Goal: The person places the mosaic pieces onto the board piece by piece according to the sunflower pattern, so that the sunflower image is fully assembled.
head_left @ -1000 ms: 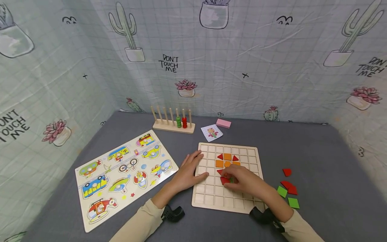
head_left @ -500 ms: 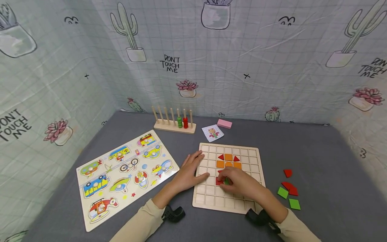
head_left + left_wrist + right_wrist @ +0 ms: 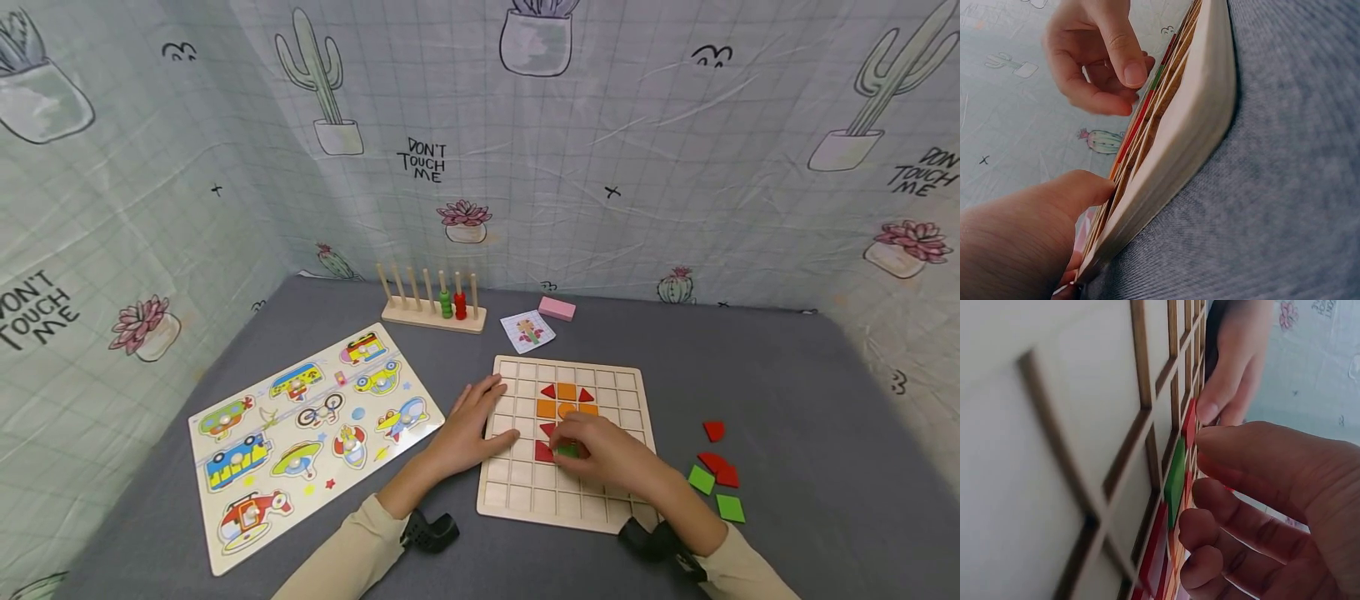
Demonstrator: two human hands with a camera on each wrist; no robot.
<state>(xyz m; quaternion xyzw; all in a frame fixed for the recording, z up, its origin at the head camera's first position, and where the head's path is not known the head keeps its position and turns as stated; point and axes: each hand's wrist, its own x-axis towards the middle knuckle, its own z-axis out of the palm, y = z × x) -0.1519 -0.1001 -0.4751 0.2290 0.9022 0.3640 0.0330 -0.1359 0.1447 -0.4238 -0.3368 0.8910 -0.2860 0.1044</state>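
In the head view, a wooden grid board bears red, orange and green tiles. My left hand rests on its left edge, fingers spread and thumb on the surface. My right hand is over the middle of the board, beside a green tile and a red tile. In the right wrist view its fingers are loosely bent just off the green tile, with no piece seen between them. An orange circle and orange squares lie farther back; the hand hides part of the pattern.
Loose red tiles and green tiles lie right of the board. A vehicle puzzle is on the left. Behind stand a peg rack with green and red beads, a pattern card and a pink block.
The red tile, pinched by my right hand, moved left into its cell beside the green tile. That hand has let go and shifted slightly right. My left hand stays on the board.
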